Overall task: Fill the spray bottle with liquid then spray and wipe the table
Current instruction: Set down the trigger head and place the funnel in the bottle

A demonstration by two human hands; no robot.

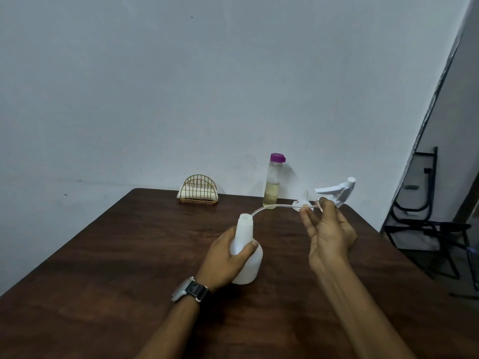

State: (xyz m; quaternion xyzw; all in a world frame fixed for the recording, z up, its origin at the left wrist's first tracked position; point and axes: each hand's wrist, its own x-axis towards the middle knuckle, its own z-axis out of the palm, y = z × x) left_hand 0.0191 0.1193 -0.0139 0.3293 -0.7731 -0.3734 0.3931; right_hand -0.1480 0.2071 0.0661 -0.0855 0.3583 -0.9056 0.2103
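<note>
A white spray bottle body [248, 265] stands uncapped on the dark wooden table [129, 255]. My left hand [223, 260] grips its neck. My right hand [329, 229] holds the white trigger spray head [337, 191] up to the right. Its clear dip tube [277, 206] curves back, with the tip at the bottle's mouth. Behind the tube stands a clear bottle with a purple cap [272, 181], partly filled with yellowish liquid. A small white funnel [303, 200] sits on the table beside my right fingers.
A gold wire holder with folded white cloth [199, 193] stands at the table's far edge near the wall. A black folding chair [427, 216] stands off the table's right side. A watch is on my left wrist.
</note>
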